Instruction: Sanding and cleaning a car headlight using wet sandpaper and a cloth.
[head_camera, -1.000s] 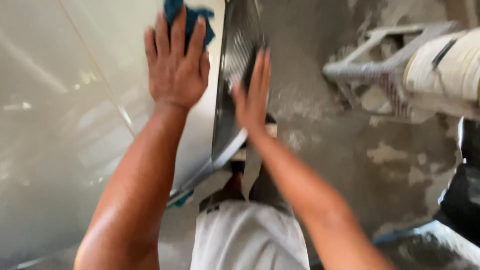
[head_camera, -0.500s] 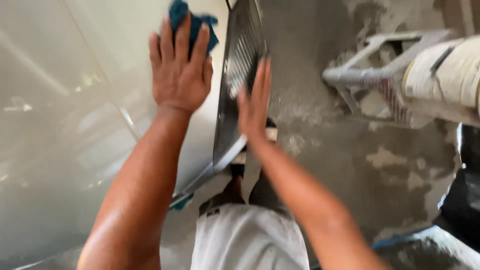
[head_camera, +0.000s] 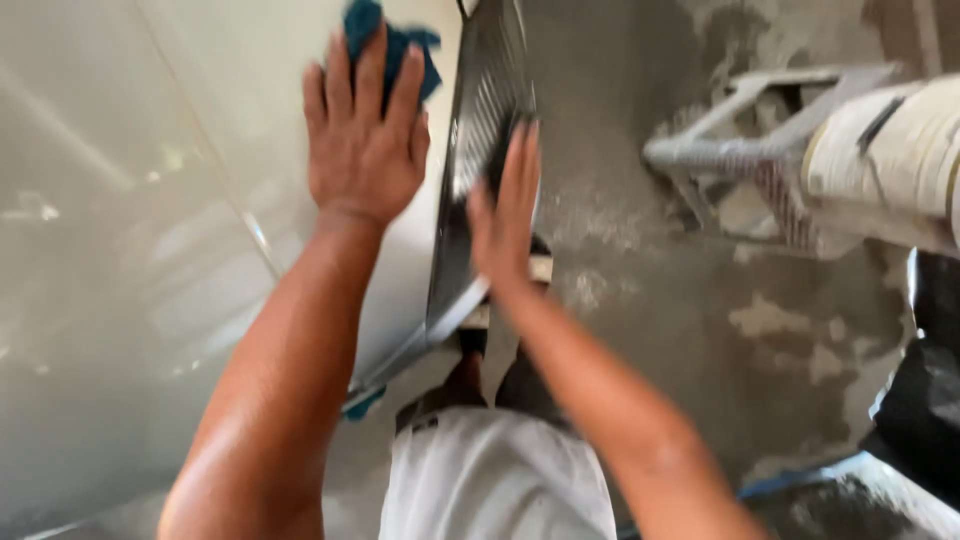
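We press our left hand (head_camera: 365, 150) flat, fingers (head_camera: 372, 75) spread wide, against the glossy pale tile (head_camera: 210, 130), pinning a blue cloth (head_camera: 385, 35) that peeks out at twelve o'clock above the fingertips. Our right hand (head_camera: 505, 215) lies with fingers straight and close together along the dark ribbed back of a tilted tile (head_camera: 480, 130), whose lower edge runs down toward seven o'clock, near our shoe on the floor. Compared with a second ago, the left hand has slid a little toward two o'clock with the cloth, and the right hand has crept higher up the ribbed face, so the tilted tile seems steadied while the pale face is wiped. At three o'clock a grey mortar-caked stand (head_camera: 745, 150) and a white bucket (head_camera: 895, 160) sit on the rough cement floor (head_camera: 700, 330); a dark bag (head_camera: 925, 400) lies at four o'clock.
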